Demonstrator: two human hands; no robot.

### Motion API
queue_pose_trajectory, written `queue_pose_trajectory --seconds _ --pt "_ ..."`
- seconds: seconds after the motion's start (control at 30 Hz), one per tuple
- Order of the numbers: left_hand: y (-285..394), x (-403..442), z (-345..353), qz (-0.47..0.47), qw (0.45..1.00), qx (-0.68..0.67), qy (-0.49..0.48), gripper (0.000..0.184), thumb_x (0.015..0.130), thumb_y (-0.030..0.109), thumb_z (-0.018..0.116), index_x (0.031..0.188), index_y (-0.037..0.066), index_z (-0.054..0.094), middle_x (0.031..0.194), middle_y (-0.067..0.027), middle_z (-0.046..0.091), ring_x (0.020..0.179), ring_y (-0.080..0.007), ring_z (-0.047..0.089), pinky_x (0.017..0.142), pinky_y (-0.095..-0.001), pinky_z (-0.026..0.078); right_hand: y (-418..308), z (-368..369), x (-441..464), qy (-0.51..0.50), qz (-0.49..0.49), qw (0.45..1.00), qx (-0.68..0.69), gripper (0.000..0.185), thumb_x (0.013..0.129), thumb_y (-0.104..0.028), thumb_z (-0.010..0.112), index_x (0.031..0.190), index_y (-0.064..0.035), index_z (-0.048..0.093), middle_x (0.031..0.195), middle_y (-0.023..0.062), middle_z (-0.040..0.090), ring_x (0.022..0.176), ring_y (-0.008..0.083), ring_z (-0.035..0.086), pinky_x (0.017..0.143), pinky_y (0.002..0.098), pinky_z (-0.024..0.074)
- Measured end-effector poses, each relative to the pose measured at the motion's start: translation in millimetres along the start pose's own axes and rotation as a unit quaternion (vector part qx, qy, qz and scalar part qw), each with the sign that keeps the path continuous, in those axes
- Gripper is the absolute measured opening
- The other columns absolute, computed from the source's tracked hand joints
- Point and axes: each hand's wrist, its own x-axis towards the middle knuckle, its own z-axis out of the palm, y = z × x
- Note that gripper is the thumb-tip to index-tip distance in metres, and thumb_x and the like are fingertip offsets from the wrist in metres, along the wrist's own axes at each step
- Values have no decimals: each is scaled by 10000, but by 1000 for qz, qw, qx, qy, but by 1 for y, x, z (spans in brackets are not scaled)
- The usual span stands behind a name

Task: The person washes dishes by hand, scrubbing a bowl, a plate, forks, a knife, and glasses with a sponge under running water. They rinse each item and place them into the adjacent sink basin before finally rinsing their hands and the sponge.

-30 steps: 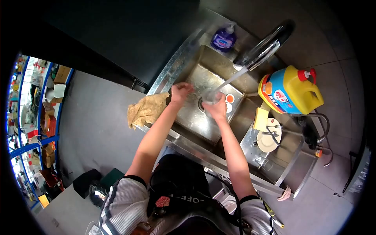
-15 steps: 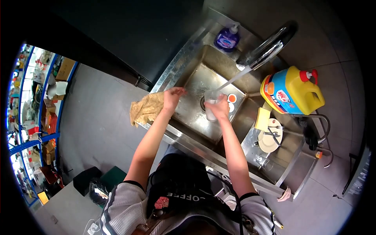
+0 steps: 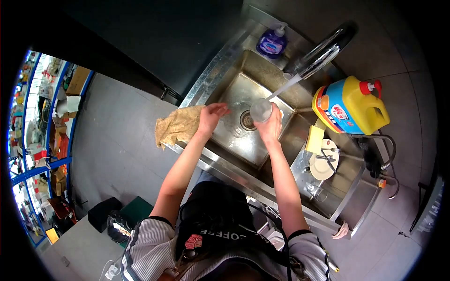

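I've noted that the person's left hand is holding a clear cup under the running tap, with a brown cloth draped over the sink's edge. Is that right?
Not quite: the head view shows the right hand holding the clear cup under the running tap. The brown cloth is indeed draped over the sink's edge.

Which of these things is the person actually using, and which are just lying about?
Seemingly in use:
- clear cup, in the right hand
- faucet, running towards it
- sink, below

Apparently just lying about:
- tan cloth
- purple bottle
- yellow jug
- sponge
- plate with cutlery
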Motion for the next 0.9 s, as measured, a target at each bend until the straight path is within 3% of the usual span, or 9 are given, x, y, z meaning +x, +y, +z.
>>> queue_pose_trajectory --seconds 0.13,0.23,0.27,0.4,0.5,0.67,0.77,0.9 --pt "-1 -7 -3 7 1000 -10 4 204 842 89 519 969 -67 550 884 -118 607 846 -186 592 772 -264 447 8 11 6 70 -164 984 -11 776 491 -126 763 1154 -27 373 1121 162 477 1055 318 453 883 369 379" --pt "-2 -11 0 1 1000 11 4 221 851 125 517 962 -63 552 849 -121 619 823 -173 591 760 -266 451 -13 9 20 40 62 980 185 770 485 -151 774 1139 -35 385 1076 159 504 977 320 503 836 370 413" --pt "-1 -10 1 -2 1000 26 6 222 854 130 512 958 -62 553 844 -125 621 821 -171 590 756 -267 451 1 28 26 20 30 976 216 738 488 -174 785 1108 -46 405 1015 125 531 911 281 535 793 353 435" --pt "-10 -11 -5 -4 1000 4 -10 209 869 144 482 941 -34 564 854 -110 626 815 -169 590 755 -272 443 1 60 41 -10 93 916 391 698 517 -151 785 1086 -33 399 1008 81 513 950 206 506 807 308 414" --pt "-6 -18 -10 -15 1000 14 -2 206 874 147 465 936 -22 565 857 -103 625 817 -168 591 762 -271 441 -8 67 36 46 52 902 426 697 527 -146 782 1091 -32 391 1035 99 502 972 208 492 828 305 398" --pt "-8 -25 -21 -1 1000 -7 3 204 874 138 456 935 -27 558 856 -100 623 809 -165 595 760 -262 441 -16 43 24 116 75 959 249 773 533 -167 779 1169 -40 359 1096 144 477 1021 264 476 864 332 383" --pt "-3 -29 -19 -2 1000 -8 10 197 878 101 427 926 -45 549 844 -121 621 807 -184 601 755 -276 453 -2 49 32 185 13 959 216 782 515 -140 779 1169 -53 359 1111 158 468 1032 292 469 870 347 385" --pt "-7 -31 -18 1 1000 11 2 187 876 78 416 916 -47 550 831 -124 621 800 -187 604 752 -280 460 14 53 37 191 -48 969 147 782 482 -75 766 1150 -43 359 1117 176 455 1040 354 424 894 405 355"
